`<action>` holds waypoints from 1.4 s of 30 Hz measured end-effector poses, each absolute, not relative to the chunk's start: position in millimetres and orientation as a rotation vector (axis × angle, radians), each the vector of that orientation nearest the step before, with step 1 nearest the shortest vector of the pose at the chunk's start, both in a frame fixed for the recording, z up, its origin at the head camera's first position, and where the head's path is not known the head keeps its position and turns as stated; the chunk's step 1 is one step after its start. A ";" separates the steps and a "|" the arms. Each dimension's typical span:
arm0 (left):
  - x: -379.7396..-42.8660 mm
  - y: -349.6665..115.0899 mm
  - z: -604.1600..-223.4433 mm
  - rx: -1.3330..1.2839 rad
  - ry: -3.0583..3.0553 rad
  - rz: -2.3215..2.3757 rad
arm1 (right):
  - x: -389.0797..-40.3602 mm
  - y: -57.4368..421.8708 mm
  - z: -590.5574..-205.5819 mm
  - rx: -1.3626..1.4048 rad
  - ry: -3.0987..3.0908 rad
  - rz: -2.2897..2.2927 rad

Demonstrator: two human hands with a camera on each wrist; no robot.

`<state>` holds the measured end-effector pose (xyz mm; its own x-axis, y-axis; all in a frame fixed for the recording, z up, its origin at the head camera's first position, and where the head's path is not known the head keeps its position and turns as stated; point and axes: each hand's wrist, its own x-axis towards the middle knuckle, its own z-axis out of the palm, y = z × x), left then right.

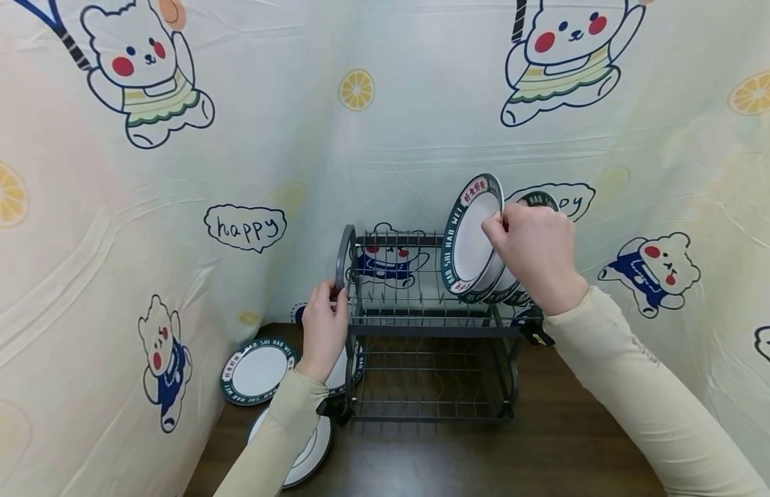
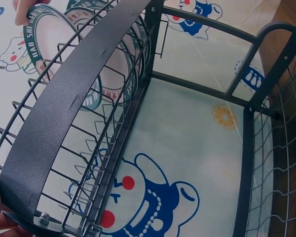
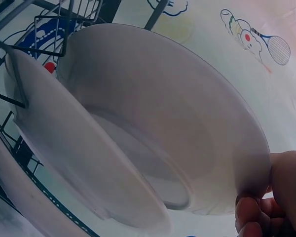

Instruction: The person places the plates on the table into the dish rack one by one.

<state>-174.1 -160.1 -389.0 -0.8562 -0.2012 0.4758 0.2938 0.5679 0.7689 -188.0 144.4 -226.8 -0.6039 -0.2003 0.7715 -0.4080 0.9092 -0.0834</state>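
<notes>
My right hand pinches the rim of a white plate with a green patterned border, tilted upright at the right end of the rack's upper tier. In the right wrist view the pale underside of that plate faces the camera, thumb and fingers at its edge. More plates stand close behind it, partly covered by the hand. At the other end, my left hand grips the dark side handle of the two-tier dish rack. The left wrist view shows this handle bar close up.
Several plates lie flat on the brown table left of the rack: one at the back, one beside the rack, one in front partly under the left forearm. A printed cloth hangs behind and around the sides.
</notes>
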 end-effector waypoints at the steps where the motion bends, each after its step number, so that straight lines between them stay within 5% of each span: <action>1: -174.1 -160.1 -389.1 -0.074 -2.279 -1.253 | -188.1 144.0 -228.0 0.433 -2.232 0.318; 42: -173.3 -160.3 -388.9 -0.068 -2.282 -1.260 | -193.4 125.0 -249.1 0.448 -2.249 0.200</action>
